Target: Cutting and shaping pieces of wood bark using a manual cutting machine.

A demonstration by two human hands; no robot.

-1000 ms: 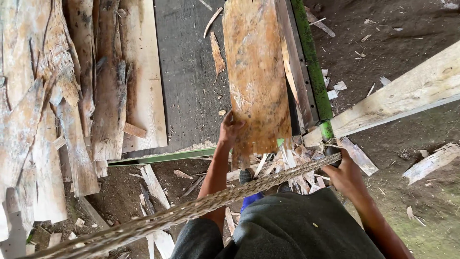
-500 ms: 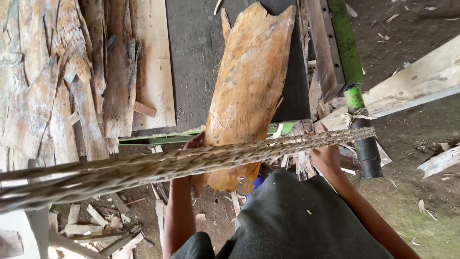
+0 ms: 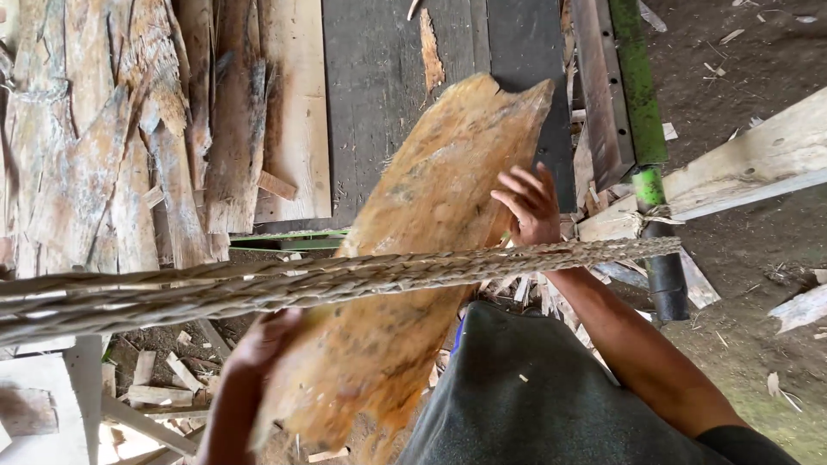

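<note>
Two hands: left hand (image 3: 263, 340) and right hand (image 3: 528, 205) gripping orange slab (image 3: 413, 258)

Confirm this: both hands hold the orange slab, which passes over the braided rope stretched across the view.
Not quite. In the head view the slab passes under the rope, not over it. The left hand and right hand do both hold it.
</note>
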